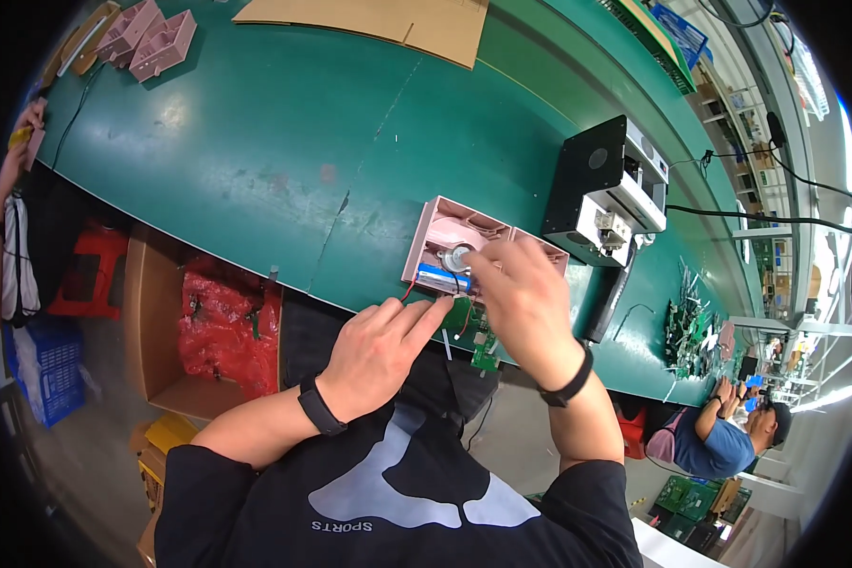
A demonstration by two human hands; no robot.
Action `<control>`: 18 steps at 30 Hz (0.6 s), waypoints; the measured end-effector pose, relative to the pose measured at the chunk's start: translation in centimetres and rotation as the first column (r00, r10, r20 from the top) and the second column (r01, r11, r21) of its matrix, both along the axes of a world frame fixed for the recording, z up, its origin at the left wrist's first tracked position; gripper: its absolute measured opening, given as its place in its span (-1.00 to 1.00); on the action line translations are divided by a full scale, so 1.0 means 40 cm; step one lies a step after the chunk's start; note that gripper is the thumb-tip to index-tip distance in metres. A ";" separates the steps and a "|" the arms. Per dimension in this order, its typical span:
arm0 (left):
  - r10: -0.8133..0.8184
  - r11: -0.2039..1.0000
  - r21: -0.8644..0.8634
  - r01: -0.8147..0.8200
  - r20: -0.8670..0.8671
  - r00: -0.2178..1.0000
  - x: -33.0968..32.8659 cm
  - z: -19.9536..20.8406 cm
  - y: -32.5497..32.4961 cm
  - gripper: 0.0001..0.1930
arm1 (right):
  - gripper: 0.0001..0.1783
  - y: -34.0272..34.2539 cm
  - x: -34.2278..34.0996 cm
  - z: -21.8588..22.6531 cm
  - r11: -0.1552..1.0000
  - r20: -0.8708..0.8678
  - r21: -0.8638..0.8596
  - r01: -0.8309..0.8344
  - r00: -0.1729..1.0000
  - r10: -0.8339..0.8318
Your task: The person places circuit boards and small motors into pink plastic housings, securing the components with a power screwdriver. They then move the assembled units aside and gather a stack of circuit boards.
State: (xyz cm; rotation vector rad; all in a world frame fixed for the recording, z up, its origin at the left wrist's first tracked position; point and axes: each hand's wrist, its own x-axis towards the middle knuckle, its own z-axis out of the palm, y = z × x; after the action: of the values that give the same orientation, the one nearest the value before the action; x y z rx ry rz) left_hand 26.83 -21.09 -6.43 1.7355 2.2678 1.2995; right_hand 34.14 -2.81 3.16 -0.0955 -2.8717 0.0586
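Blue cylinder (443, 278) — just left of fingertips of right hand (524, 292)

Over there on the table (256, 142), a battery (435, 277) sits at the near side of a case (464, 220); a machine (604, 185) stands right, cardboard (369, 23) lies beyond, a carton (153, 303) stands below, leftward

Bright; lamp (828, 396) glaring at far right, sheen on green tabletop (256, 123), edges bowed.
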 end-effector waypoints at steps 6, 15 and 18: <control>-0.036 0.999 0.024 0.035 0.055 0.998 -0.018 0.046 -0.002 -0.36 | -0.73 0.010 0.030 0.050 1.000 -0.122 -0.017 0.010 0.992 -0.012; -0.251 0.968 0.105 0.228 0.401 0.881 -0.308 0.096 0.243 -0.29 | -0.51 0.368 0.434 -0.051 0.616 -0.365 -0.320 0.720 0.506 -0.781; -0.389 0.911 0.138 0.389 0.602 0.697 -0.374 0.014 0.311 -0.24 | -0.18 0.448 0.407 -0.069 0.551 -0.097 -0.392 0.737 0.562 -0.821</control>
State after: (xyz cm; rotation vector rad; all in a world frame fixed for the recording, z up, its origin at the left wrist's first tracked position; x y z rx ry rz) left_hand 11.85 -8.63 -5.86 1.3812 1.4372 1.4724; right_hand 50.44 15.13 0.41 -1.3312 -2.2421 0.3155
